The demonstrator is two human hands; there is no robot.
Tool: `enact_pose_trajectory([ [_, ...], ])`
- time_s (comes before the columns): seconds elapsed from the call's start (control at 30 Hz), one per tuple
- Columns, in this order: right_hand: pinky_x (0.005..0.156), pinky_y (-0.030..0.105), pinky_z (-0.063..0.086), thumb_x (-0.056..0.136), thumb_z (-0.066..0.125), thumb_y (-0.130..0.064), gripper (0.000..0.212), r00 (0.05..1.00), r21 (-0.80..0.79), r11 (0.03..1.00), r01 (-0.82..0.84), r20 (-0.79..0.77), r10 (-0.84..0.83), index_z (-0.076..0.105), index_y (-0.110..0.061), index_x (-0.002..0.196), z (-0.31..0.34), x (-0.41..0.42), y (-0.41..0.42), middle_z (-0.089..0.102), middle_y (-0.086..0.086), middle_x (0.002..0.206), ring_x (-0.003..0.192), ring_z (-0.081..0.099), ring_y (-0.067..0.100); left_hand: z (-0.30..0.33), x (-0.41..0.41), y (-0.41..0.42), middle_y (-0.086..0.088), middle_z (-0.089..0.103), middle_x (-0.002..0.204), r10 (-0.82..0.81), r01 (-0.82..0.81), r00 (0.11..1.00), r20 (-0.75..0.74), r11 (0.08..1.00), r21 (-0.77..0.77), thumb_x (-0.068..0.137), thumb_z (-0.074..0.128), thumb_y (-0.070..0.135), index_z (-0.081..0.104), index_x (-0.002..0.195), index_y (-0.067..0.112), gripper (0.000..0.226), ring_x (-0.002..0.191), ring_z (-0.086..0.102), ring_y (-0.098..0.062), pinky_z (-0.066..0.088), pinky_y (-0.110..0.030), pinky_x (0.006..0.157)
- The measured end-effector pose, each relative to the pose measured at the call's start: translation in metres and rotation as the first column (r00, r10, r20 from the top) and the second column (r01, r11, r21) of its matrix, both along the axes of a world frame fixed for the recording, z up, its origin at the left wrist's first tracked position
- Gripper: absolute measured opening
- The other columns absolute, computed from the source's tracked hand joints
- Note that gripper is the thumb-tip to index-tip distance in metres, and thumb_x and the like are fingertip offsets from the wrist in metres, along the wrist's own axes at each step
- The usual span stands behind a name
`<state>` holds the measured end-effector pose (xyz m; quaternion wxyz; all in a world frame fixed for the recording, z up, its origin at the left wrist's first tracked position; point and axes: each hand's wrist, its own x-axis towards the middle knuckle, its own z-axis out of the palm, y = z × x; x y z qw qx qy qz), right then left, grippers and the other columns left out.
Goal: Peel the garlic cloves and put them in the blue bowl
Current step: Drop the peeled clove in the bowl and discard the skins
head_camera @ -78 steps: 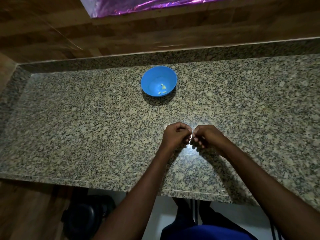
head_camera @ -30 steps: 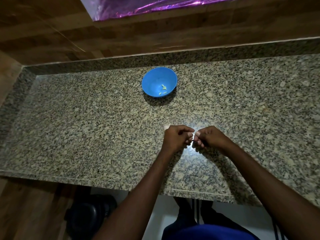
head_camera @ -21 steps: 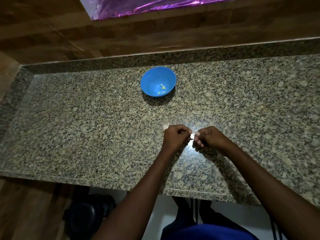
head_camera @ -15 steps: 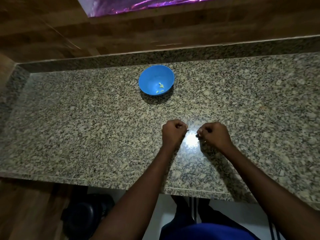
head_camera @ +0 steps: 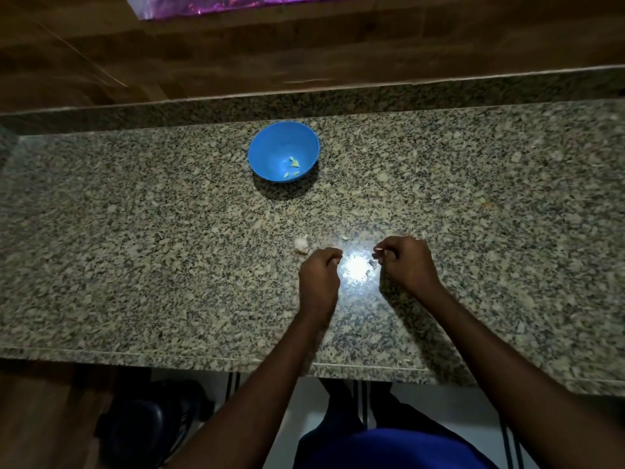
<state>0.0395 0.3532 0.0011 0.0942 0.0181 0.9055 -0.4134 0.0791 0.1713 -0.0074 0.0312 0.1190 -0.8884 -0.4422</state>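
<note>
Hands: two, bare, both seen from the back over the near half of the tabletop [head_camera: 135,252], set apart with a bright glare patch on the stone between them.

Left hand [head_camera: 319,275]: fingers curled tightly into a fist, knuckles up, forearm running back toward the near edge. Whether anything is enclosed in it cannot be told.

Right hand [head_camera: 407,262]: fingers curled, thumb and forefinger pinched on a thin pale sliver of garlic skin [head_camera: 378,249] that projects toward the left hand. A small dark scrap is seen just below the fingertips, too small to identify.

Tabletop: speckled granite, grey, black and cream, polished and reflective, with a raised strip of the same stone along the far side. Brown wood-grain panelling is seen behind it.

Blue bowl [head_camera: 270,150]: smooth, round, plastic-looking, standing upright toward the far side, well apart from both hands. Several small pale yellow-green garlic pieces [head_camera: 293,166] are lying in its bottom.

Garlic cloves [head_camera: 301,244]: a small lumpy whitish cluster, papery in look, lying on the stone just beyond and to the left of the left hand, close to its knuckles; contact cannot be told. One further pale fragment [head_camera: 345,237] is lying beyond the glare, between the two hands.
</note>
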Motion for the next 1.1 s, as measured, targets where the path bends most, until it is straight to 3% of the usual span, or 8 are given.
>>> enact_pose_trajectory([
  [0.2, 0.07, 0.04, 0.062, 0.08, 0.06, -0.033, 0.022, 0.965, -0.191, 0.951, 0.243, 0.147, -0.217, 0.076, -0.02, 0.073, 0.004, 0.009, 0.01, 0.075, -0.004, 0.068, 0.067, 0.073, 0.014, -0.004, -0.006, 0.032, -0.01, 0.06, 0.108, -0.366, 0.375, 0.927, 0.078, 0.906, -0.197, 0.085, 0.072, 0.014, 0.066, 0.122, 0.006, 0.038, 0.104, 0.049, -0.026, 0.035, -0.031, 0.081],
  [0.37, 0.057, 0.044, 0.06, 0.093, 0.063, -0.001, 0.021, 0.918, -0.334, 0.86, 0.386, 0.23, -0.323, 0.071, 0.004, 0.074, -0.001, 0.01, 0.018, 0.07, 0.021, 0.07, 0.054, 0.066, 0.026, -0.007, 0.004, 0.047, 0.002, 0.053, 0.09, -0.394, 0.396, 0.916, 0.073, 0.865, -0.308, 0.089, 0.066, 0.013, 0.062, 0.092, 0.006, 0.009, 0.078, 0.046, -0.009, 0.035, -0.027, 0.065],
  [0.53, 0.061, 0.04, 0.056, 0.09, 0.067, 0.006, 0.015, 0.861, -0.429, 0.761, 0.486, 0.383, -0.334, 0.068, 0.009, 0.075, -0.009, 0.009, 0.02, 0.068, 0.028, 0.074, 0.054, 0.062, 0.027, -0.009, 0.013, 0.039, 0.001, 0.041, 0.073, -0.469, 0.43, 0.88, 0.075, 0.719, -0.546, 0.061, 0.073, 0.0, 0.044, 0.067, 0.016, 0.033, 0.071, 0.032, -0.012, 0.019, -0.031, 0.054],
  [0.7, 0.066, 0.043, 0.054, 0.088, 0.066, 0.011, 0.008, 0.828, -0.488, 0.698, 0.525, 0.482, -0.286, 0.065, 0.017, 0.084, -0.01, 0.016, 0.015, 0.066, 0.026, 0.073, 0.046, 0.061, 0.024, -0.002, 0.006, 0.029, -0.005, 0.059, 0.066, -0.336, 0.339, 0.936, 0.103, 0.787, -0.516, 0.056, 0.075, -0.013, 0.063, 0.064, 0.012, 0.029, 0.054, 0.055, -0.024, 0.039, -0.029, 0.046],
  [0.83, 0.074, 0.052, 0.053, 0.088, 0.06, 0.019, 0.015, 0.81, -0.538, 0.656, 0.529, 0.55, -0.203, 0.064, 0.011, 0.075, -0.001, 0.023, -0.001, 0.064, 0.027, 0.077, 0.047, 0.061, 0.025, 0.009, 0.012, 0.013, -0.008, 0.073, 0.072, -0.088, 0.137, 0.974, 0.207, 0.962, -0.237, 0.073, 0.066, -0.003, 0.076, 0.069, 0.009, 0.016, 0.065, 0.068, -0.021, 0.055, -0.031, 0.063],
  [0.9, 0.074, 0.05, 0.05, 0.088, 0.057, 0.02, 0.017, 0.805, -0.56, 0.647, 0.518, 0.575, -0.147, 0.064, 0.011, 0.076, 0.005, 0.028, -0.012, 0.061, 0.028, 0.078, 0.055, 0.058, 0.028, 0.019, 0.02, 0.0, -0.007, 0.074, 0.067, 0.078, -0.103, 0.955, 0.285, 0.992, 0.075, 0.076, 0.071, 0.001, 0.078, 0.069, 0.011, 0.015, 0.062, 0.068, -0.018, 0.057, -0.026, 0.061],
  [1.0, 0.072, 0.043, 0.045, 0.089, 0.059, 0.018, 0.009, 0.803, -0.603, 0.637, 0.481, 0.595, -0.044, 0.064, 0.016, 0.082, 0.016, 0.037, -0.035, 0.059, 0.028, 0.074, 0.061, 0.053, 0.028, 0.037, 0.038, -0.022, -0.016, 0.073, 0.071, 0.176, -0.402, 0.888, 0.426, 0.747, 0.53, 0.08, 0.073, -0.007, 0.078, 0.081, 0.004, 0.012, 0.065, 0.066, -0.027, 0.058, -0.034, 0.062],
  [1.1, 0.055, 0.03, 0.055, 0.088, 0.064, 0.012, 0.006, 0.83, -0.591, 0.708, 0.386, 0.557, 0.013, 0.067, 0.013, 0.083, 0.028, 0.05, -0.067, 0.067, 0.019, 0.065, 0.051, 0.061, 0.023, 0.053, 0.061, -0.051, -0.013, 0.075, 0.078, 0.211, -0.453, 0.88, 0.425, 0.642, 0.619, 0.084, 0.074, -0.001, 0.077, 0.089, 0.005, 0.008, 0.07, 0.07, -0.021, 0.058, -0.028, 0.064],
])
